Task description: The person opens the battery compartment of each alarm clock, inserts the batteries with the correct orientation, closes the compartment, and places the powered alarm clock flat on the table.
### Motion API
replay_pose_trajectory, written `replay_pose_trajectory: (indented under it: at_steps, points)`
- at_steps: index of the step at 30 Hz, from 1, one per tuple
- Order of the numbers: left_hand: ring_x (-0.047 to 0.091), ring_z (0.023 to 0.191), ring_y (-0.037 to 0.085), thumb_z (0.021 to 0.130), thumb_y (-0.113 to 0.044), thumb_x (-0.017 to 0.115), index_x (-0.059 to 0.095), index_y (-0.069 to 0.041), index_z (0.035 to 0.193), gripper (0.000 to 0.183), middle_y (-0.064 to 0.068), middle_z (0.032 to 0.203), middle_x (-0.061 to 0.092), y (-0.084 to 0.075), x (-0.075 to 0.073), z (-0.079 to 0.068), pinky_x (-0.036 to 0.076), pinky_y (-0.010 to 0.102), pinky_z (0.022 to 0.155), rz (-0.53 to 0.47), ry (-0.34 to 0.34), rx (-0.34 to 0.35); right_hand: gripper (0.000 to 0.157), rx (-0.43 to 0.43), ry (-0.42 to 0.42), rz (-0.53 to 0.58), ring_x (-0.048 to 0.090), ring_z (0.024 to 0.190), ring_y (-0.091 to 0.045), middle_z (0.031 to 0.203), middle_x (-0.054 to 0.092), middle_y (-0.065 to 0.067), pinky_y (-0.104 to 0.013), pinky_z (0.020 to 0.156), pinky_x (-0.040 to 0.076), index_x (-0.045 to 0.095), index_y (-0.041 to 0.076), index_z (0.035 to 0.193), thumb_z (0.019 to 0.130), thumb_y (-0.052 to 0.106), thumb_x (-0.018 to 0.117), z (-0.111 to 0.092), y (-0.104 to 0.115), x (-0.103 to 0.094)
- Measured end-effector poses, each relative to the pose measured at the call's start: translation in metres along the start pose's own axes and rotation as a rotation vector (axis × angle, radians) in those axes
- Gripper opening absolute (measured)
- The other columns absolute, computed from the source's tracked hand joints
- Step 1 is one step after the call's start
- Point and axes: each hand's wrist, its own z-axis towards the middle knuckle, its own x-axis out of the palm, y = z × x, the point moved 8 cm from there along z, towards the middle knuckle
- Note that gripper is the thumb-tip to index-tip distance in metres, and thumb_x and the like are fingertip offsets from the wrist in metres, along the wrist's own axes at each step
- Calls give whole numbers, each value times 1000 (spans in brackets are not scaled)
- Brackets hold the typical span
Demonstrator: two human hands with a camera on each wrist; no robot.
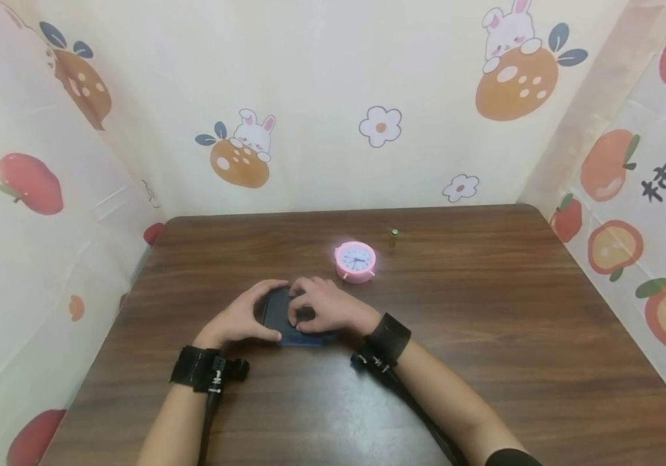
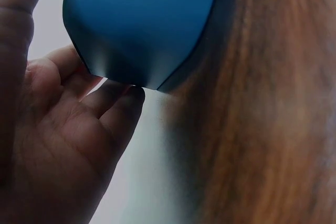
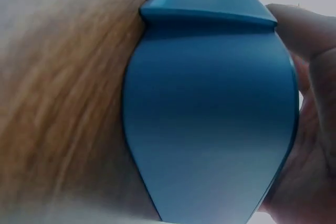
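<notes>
A dark blue, flat-topped case (image 1: 277, 310) lies on the table between the two hands. My left hand (image 1: 245, 315) grips its left side, thumb at the near edge and fingers at the far edge. Over the case's right part my right hand (image 1: 323, 306) bends its fingers and thumb down onto the top, covering much of that side. The right wrist view shows the smooth blue side of the case (image 3: 210, 114), a ledge above it bearing a small nub, and fingers (image 3: 315, 35) along its right. In the left wrist view, fingertips meet its lower edge.
Just beyond the right hand stands a pink round alarm clock (image 1: 356, 261). A small cylinder with a green top (image 1: 393, 237) stands behind it to the right. The brown wooden table (image 1: 484, 310) meets printed cloth (image 1: 321, 97) at the back and sides. Each wrist wears a black strap with a camera and cable.
</notes>
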Motion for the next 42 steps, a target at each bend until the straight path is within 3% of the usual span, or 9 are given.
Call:
replay_pose_trajectory:
  at_steps: [9, 16, 20, 28, 35, 42]
  points:
    - [41, 126, 22, 63, -43, 88, 37, -46, 139, 91, -12, 146, 39, 3, 1, -1, 35, 57, 103, -2, -1, -14, 42, 87, -25, 66, 53, 112, -17, 129, 52, 0, -38, 94, 48, 62, 30, 115, 77, 33, 79, 4, -3, -4]
    - [40, 129, 22, 62, -46, 88, 38, -42, 140, 93, -9, 147, 40, 4, -2, -2, 34, 59, 104, 14, -9, -6, 66, 147, -42, 108, 56, 112, -17, 141, 45, -1, -36, 93, 52, 53, 31, 133, 74, 33, 82, 6, -9, -2]
    - [41, 129, 21, 62, -46, 88, 38, -40, 141, 94, -9, 147, 41, 4, -2, -2, 34, 58, 106, 9, -9, -7, 70, 171, -27, 118, 55, 118, -17, 139, 52, 0, -37, 96, 50, 52, 28, 135, 72, 37, 83, 8, -12, -2]
    - [40, 129, 19, 62, -44, 89, 37, -45, 140, 93, -13, 147, 39, 3, -2, 0, 33, 56, 106, -5, -7, 8, 66, 157, 21, 77, 59, 114, -16, 130, 63, 2, -34, 96, 50, 58, 21, 132, 73, 36, 82, 12, -9, -3]
    - [38, 132, 20, 62, -45, 89, 38, -43, 141, 94, -12, 148, 38, 3, 0, 1, 32, 58, 106, -11, 0, 10, 40, 154, 66, 4, 52, 128, -28, 144, 51, -10, -42, 105, 44, 72, 27, 111, 74, 38, 80, 11, -5, -5]
    - [36, 135, 20, 62, -43, 89, 37, -42, 141, 94, -12, 149, 37, 3, 0, 1, 31, 61, 107, -13, 0, 16, 38, 164, 78, -3, 51, 129, -27, 144, 50, -9, -41, 106, 44, 73, 27, 110, 75, 37, 80, 12, -4, -4]
